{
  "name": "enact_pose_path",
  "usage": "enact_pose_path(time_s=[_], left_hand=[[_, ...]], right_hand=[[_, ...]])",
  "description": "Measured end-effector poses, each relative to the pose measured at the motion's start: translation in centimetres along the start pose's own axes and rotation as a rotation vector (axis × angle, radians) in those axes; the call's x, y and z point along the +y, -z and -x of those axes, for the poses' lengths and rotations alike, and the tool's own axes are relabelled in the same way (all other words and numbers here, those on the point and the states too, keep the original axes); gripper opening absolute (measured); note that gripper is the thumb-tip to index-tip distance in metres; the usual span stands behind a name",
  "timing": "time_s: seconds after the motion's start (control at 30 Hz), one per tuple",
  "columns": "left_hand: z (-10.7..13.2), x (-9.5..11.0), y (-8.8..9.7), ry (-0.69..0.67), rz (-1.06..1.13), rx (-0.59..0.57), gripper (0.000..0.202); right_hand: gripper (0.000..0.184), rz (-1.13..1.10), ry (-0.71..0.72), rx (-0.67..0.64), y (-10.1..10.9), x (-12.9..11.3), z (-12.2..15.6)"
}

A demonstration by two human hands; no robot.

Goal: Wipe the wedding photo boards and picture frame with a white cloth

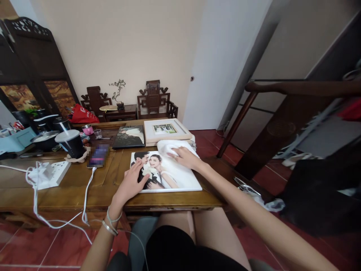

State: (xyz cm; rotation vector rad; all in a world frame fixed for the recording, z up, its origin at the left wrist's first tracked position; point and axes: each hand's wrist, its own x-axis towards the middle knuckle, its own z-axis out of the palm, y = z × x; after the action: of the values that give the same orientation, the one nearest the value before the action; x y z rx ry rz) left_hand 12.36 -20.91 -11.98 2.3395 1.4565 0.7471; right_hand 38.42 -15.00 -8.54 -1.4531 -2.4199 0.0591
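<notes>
A photo panel (pixel 180 180) with a picture of a couple lies flat near the front edge of the wooden table. My left hand (pixel 134 178) rests on its left side, fingers spread over the picture. At the panel's upper right corner, my right hand (pixel 184 157) presses a white cloth (pixel 176 145) against the surface, its fingers bent into the fabric. Part of the cloth lies beyond the panel's far edge, close to a light-framed picture (pixel 166 129). To the left of that frame is a dark photo panel (pixel 129 136).
On the left of the table (pixel 113 195) are a phone (pixel 98 156), a lidded cup (pixel 72 143) and a power strip (pixel 55 175). White cables (pixel 86 205) hang over the front edge. A wooden chair (pixel 248 131) stands at the right.
</notes>
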Motion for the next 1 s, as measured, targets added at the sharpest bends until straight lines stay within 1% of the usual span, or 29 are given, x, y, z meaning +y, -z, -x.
enact_pose_path(time_s=[0.03,0.1,0.2,0.27,0.33,0.37,0.4,0.47,0.53,0.67,0.73,0.77,0.8,0.87,0.93,1.0], left_hand=[[0.0,0.0,0.1,0.008,0.013,-0.013,0.054],[-0.2,-0.1,0.1,0.021,0.047,-0.030,0.051],[-0.4,-0.2,-0.2,0.044,0.073,-0.004,0.047],[-0.6,-0.2,-0.4,0.050,0.050,0.008,0.045],[-0.6,-0.1,-0.5,0.046,0.003,0.001,0.044],[-0.6,-0.1,-0.5,0.043,-0.021,-0.002,0.044],[-0.6,0.0,-0.5,0.038,-0.039,-0.003,0.043],[-0.5,0.0,-0.5,0.021,-0.058,0.000,0.043],[-0.5,0.0,-0.4,0.014,-0.059,0.006,0.043],[-0.4,0.0,-0.2,0.021,-0.049,0.007,0.042],[-0.5,-0.1,-0.2,0.017,-0.048,0.005,0.043],[-0.5,-0.1,-0.2,0.016,-0.049,0.005,0.043],[-0.5,-0.2,-0.3,0.016,-0.050,0.005,0.043],[-0.6,-0.3,-0.4,0.018,-0.052,0.011,0.042],[-0.6,-0.4,-0.5,0.017,-0.052,0.020,0.041],[-0.6,-0.4,-0.5,0.008,-0.054,0.021,0.040]], right_hand=[[0.034,0.012,0.013,0.001,0.0,0.3,0.8],[0.031,0.039,0.068,0.004,0.0,0.0,3.0],[0.029,0.051,0.179,-0.014,0.0,-2.1,7.2],[0.029,0.031,0.240,-0.047,0.2,-3.6,9.8],[0.029,0.018,0.284,-0.075,0.6,-4.8,11.4],[0.030,0.017,0.295,-0.085,0.8,-5.0,11.7],[0.030,0.017,0.299,-0.095,0.9,-5.1,11.6],[0.030,0.019,0.295,-0.106,1.0,-4.6,10.4],[0.029,0.032,0.278,-0.089,0.7,-3.6,8.2],[0.031,0.068,0.228,0.007,-0.3,-1.0,2.8],[0.031,0.058,0.224,0.031,-0.6,-0.1,0.9],[0.031,0.050,0.227,0.039,-0.7,0.2,0.4],[0.031,0.044,0.235,0.045,-0.7,0.3,0.2],[0.031,0.037,0.254,0.046,-0.7,0.1,0.8],[0.030,0.026,0.264,0.030,-0.4,-0.7,2.7],[0.028,-0.001,0.272,-0.004,0.1,-1.8,5.4]])
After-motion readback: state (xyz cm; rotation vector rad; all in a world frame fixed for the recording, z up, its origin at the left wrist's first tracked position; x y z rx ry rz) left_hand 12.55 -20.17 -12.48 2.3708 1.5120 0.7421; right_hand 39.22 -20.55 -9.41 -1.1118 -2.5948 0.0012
